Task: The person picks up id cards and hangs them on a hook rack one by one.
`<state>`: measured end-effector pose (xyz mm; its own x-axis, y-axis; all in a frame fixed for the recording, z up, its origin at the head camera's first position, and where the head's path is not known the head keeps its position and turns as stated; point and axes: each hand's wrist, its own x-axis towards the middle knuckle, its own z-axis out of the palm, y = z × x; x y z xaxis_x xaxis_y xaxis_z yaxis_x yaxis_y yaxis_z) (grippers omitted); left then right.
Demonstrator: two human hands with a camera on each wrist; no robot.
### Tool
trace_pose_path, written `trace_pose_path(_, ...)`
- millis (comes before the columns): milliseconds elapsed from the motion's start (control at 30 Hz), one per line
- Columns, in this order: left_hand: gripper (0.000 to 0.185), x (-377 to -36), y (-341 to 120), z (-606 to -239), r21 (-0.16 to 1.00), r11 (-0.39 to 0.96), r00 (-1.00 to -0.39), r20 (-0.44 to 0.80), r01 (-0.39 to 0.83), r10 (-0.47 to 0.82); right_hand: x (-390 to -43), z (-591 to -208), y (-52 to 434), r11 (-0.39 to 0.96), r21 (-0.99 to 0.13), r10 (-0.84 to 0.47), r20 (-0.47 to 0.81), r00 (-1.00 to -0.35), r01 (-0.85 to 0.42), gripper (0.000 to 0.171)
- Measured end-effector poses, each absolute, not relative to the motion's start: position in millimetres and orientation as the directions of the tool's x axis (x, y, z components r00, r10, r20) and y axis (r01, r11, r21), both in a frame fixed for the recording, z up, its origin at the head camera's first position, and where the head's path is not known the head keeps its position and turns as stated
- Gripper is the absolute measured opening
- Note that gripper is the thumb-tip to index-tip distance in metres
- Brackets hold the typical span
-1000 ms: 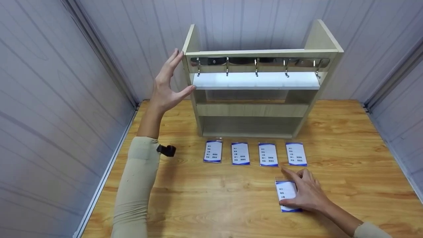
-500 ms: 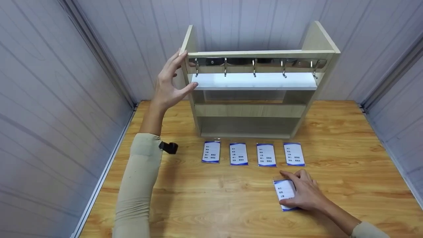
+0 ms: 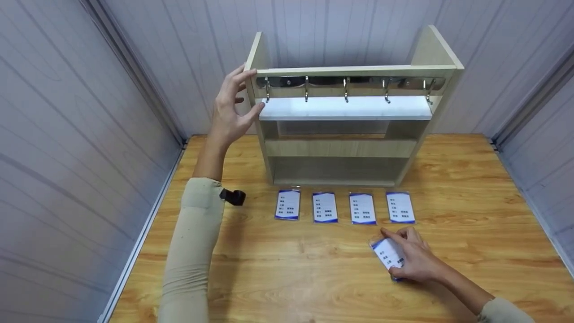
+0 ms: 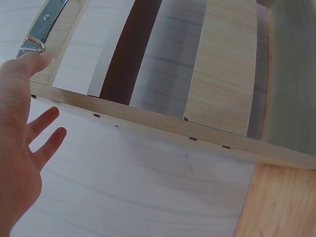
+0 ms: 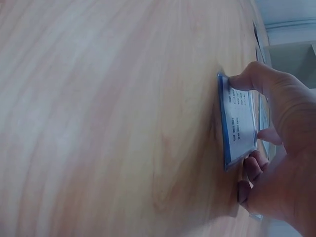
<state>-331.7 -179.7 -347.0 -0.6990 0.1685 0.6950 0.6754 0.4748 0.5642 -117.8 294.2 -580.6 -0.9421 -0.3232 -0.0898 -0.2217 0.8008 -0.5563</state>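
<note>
A pale wooden rack (image 3: 341,148) with a metal hook rail (image 3: 347,83) stands at the back of the table. My left hand (image 3: 242,92) is raised to its upper left corner, fingers straight against the side panel, thumb at the white shelf's front edge. The left wrist view shows that left hand (image 4: 22,143) spread flat beside the rack (image 4: 148,118). My right hand (image 3: 415,255) pinches a blue-edged badge card (image 3: 386,252) at its edges, the card tilted on the tabletop. In the right wrist view the card (image 5: 239,123) sits between thumb and fingers of the right hand (image 5: 281,148).
Several more badge cards lie in a row in front of the rack, from the leftmost card (image 3: 288,204) to the rightmost card (image 3: 400,207). The wooden table (image 3: 291,278) is boxed in by grey panel walls (image 3: 67,134) on three sides.
My left hand has moved right to touch the rack's upper left corner. My right hand has closed on the card, turned it and tilted it up.
</note>
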Motion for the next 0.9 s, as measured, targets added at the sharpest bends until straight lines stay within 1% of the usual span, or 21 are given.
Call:
trace_pose_path(133,0.057,-334,-175,-343,0.586,0.474,-0.713,0.687,0.657,0.140,-119,-582,295,0.794,-0.563,-0.320,-0.064,-0.945,-0.231,0.110)
trace_pose_path(400,0.045,-337,-170,-338,0.630,0.459,-0.735,0.674,0.626,0.078,-121,-579,293,0.758,-0.614,-0.342,-0.083,-0.936,-0.222,0.116)
trace_pose_path(733,0.044,-336,-169,-337,0.641,0.472,-0.747,0.662,0.606,0.060,-124,-576,290,0.742,-0.630,-0.363,-0.091,-0.927,-0.228,0.113)
trace_pose_path(900,0.044,-335,-167,-338,0.644,0.471,-0.747,0.662,0.603,0.052,-123,-574,288,0.726,-0.654,-0.376,-0.117,-0.919,-0.213,0.118)
